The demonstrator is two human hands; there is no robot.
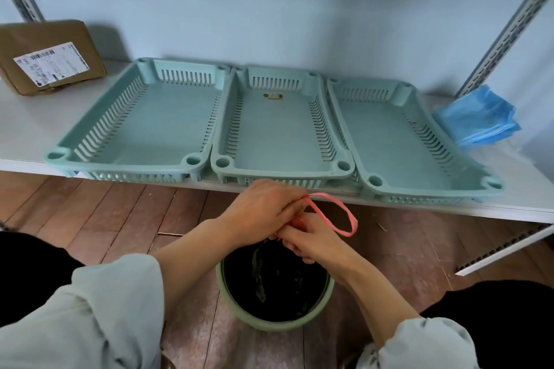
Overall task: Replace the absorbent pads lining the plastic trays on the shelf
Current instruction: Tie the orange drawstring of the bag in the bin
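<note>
Both hands, left hand [260, 207] and right hand [311, 241], pinch a pink drawstring loop [335, 213] over the lined bin [274, 287] at lower centre; the trays [278, 129] look bare, so laying blue pads [476, 117] likely comes next.

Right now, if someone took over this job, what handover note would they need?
Left hand and right hand: both grip a pink drawstring over the bin, which has a black liner.
Three trays sit side by side on the shelf: left tray, middle tray, right tray. All bare, no pads inside. A small bit lies in the middle tray.
Stack of blue pads lies right of the trays.
Done: old pads are out.
Left: line each tray with a blue pad.
</note>
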